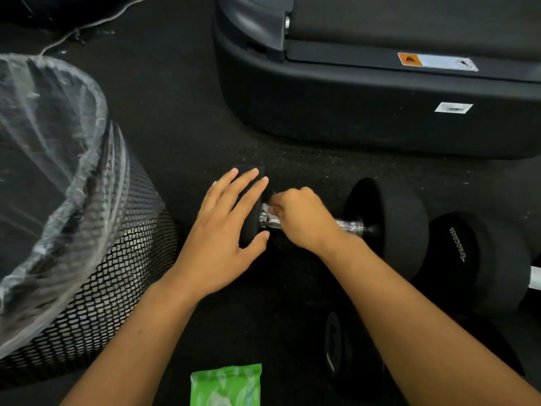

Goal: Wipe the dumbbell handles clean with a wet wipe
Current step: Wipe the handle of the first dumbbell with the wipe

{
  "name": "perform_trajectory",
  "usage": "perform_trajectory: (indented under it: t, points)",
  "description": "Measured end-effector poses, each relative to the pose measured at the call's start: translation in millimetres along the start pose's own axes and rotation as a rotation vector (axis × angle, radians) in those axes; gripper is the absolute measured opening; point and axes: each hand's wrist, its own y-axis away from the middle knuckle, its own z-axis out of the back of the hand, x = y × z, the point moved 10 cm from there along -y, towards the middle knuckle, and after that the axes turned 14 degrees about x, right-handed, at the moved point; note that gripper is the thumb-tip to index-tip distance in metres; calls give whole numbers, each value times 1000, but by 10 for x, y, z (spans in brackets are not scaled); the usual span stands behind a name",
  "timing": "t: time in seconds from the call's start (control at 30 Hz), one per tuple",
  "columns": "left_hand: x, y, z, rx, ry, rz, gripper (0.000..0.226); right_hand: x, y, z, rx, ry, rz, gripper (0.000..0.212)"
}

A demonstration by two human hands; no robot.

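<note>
A black dumbbell (389, 218) with a chrome handle (351, 225) lies on the dark floor in the middle of the view. My left hand (225, 227) rests flat, fingers straight, over its left head. My right hand (301, 218) curls round the left part of the handle, gripping a white wet wipe (268, 209) that peeks out between the fingers. A green pack of wet wipes (225, 385) lies at the bottom edge, near me.
A black mesh bin (117, 273) lined with a clear plastic bag stands at the left. A treadmill base (366, 106) fills the far right. Two more black dumbbells lie at the right (468, 259) and lower right (336, 347).
</note>
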Motion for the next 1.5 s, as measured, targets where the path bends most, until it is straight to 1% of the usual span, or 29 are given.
perform_trajectory:
  t: [0.1, 0.2, 0.27, 0.33, 0.37, 0.4, 0.5, 0.53, 0.6, 0.67, 0.8, 0.87, 0.93, 0.97, 1.03, 1.1, 1.2, 1.23, 1.3, 1.37, 1.4, 1.5]
  points:
    - [3, 1, -5, 5, 8, 1, 70, 40, 190, 16, -61, 0, 81, 20]
    - [2, 1, 1, 7, 2, 1, 71, -175, 163, 87, -48, -18, -10, 21]
    - [7, 2, 2, 1, -1, 2, 71, -109, 130, 48, -72, 29, -11, 20]
    - [11, 0, -3, 3, 4, 2, 71, 75, 266, -21, -126, 91, 101, 27]
    - [12, -2, -5, 5, 5, 3, 71, 98, 365, -50, -136, 81, 165, 32]
    - [11, -2, -7, 7, 5, 5, 71, 73, 429, -54, -141, 71, 191, 34]
    - [3, -4, 3, 1, 2, 4, 71, -78, 354, 75, -214, 58, 71, 28]
    - [2, -4, 6, -2, 0, 4, 71, -22, 326, 61, -227, 72, 70, 27]
    - [6, -3, 1, -2, 0, 8, 71, 134, 341, -60, -223, 150, 137, 31]
    - [1, 1, -3, 2, 2, 9, 71, 124, 445, -113, -215, 182, 209, 38]
    - [-4, -2, 9, -4, 1, 9, 71, -18, 393, 13, -255, 105, 125, 36]
    - [4, -8, 8, -3, 3, 11, 71, 85, 395, -90, -235, 164, 158, 39]
    - [2, -6, 1, 2, 6, 9, 71, 105, 479, -119, -233, 249, 232, 43]
    - [0, -2, 0, 4, 5, 7, 71, 65, 495, -93, -223, 252, 232, 42]
    - [6, 2, 6, 1, 1, 9, 71, 10, 423, 4, -218, 176, 162, 35]
    - [4, -4, 11, -3, -6, 9, 71, 102, 374, -28, -202, 159, 141, 38]
    - [-1, -5, -2, 7, -1, 16, 73, 161, 462, -162, -198, 231, 230, 45]
    - [-7, -5, -2, 9, 2, 17, 73, 102, 491, -122, -201, 214, 230, 45]
    - [-15, -4, 2, 11, 3, 16, 72, -53, 431, 33, -182, 124, 113, 39]
    - [-14, -4, 13, 3, -6, 14, 70, -171, 310, 102, -149, 69, -31, 24]
    - [-10, -5, 15, -1, -9, 15, 70, -149, 272, 99, -127, 72, -53, 20]
    - [-5, -8, -3, 9, -2, 15, 70, -139, 289, 100, -99, 40, -28, 20]
